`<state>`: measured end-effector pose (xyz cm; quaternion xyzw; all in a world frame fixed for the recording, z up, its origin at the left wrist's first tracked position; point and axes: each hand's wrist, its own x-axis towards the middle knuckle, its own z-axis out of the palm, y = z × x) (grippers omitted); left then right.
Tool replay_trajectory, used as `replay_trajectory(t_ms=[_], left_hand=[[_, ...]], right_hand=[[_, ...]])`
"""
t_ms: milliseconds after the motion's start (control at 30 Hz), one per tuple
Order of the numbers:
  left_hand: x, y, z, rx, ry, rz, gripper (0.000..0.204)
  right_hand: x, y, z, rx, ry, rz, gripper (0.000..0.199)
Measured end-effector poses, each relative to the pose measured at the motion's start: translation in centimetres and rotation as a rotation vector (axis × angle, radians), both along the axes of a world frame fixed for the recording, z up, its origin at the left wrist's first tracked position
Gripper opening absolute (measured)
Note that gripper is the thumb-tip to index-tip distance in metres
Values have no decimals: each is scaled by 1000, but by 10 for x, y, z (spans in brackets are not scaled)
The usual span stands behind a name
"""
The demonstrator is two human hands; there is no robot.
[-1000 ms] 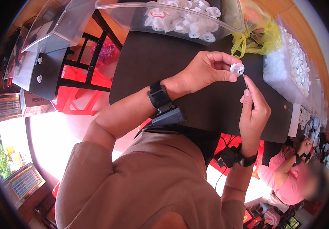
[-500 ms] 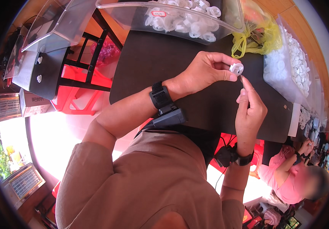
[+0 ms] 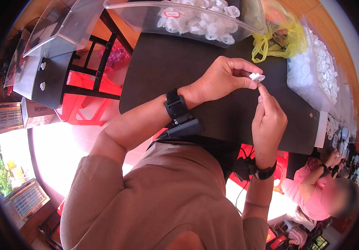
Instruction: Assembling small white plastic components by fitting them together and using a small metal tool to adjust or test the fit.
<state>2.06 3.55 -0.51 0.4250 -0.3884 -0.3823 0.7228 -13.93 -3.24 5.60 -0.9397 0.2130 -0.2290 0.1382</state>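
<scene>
Thumb and fingers of my left hand (image 3: pixel 225 79) pinch a small white plastic part (image 3: pixel 256 77) with a round flange, now tilted nearly edge-on. From below, my right hand (image 3: pixel 269 118) reaches up with its fingers closed, the index fingertip at the underside of the part. A thin dark tool showed in those right fingers half a second ago; now the fingers hide it. Both hands are above the dark table (image 3: pixel 179 66).
A clear bin of white plastic parts (image 3: pixel 204 31) stands at the table's far edge. Another clear bin (image 3: pixel 308 71) of small white pieces is at the right, beside a yellow plastic bag (image 3: pixel 277 41). A person in pink (image 3: pixel 313 187) works at lower right.
The white part has turned from showing its face to nearly edge-on. My right hand has shifted slightly left, and the thin tool between its fingers no longer shows.
</scene>
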Motion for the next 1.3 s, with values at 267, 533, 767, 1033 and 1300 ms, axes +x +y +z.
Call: replay_trajectory(t_ms=[267,533,767,1033,1300], left_hand=[[14,0,4,-3,33,-215,30],[8,0,0,31,155,-237,32],[0,-4,-12,28,295,-169,32],[6,-4,-12,26,360,-164,34],[7,-1,-9,80,394,-197,35]], right_hand=[[-15,-34,16,444,-139,-7,18],[11,-44,-19,1065,-390,163,8],[20,-33,-32,1181,-533,96,9],[-7,-28,-6,725,-266,2,20],[-18,-12,4,509,-107,-8,34]])
